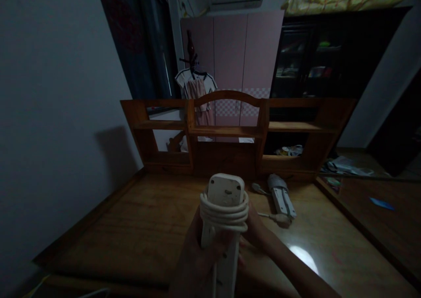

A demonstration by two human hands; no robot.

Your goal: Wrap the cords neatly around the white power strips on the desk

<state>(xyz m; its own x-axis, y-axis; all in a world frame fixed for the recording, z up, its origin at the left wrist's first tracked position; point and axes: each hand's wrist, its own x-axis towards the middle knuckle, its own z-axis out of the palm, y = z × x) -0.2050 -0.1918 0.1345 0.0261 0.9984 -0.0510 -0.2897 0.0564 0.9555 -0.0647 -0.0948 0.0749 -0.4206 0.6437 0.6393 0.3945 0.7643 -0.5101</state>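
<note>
A white power strip (225, 192) stands upright in front of me, its cord (224, 214) wound several times round its body. My left hand (197, 256) grips the strip from the left and below, fingers wrapped on it. My right hand (255, 230) is closed against the strip's right side, at the coils of cord. Both hands are above a bare wooden bed platform (141, 232).
A second white power strip (281, 197) with its plug lies on the wood to the right. A wooden headboard with shelves (226, 131) stands behind. Beyond it are a pink wardrobe (243, 56), hanging clothes (196, 89) and a dark cabinet (315, 56). A wall is on the left.
</note>
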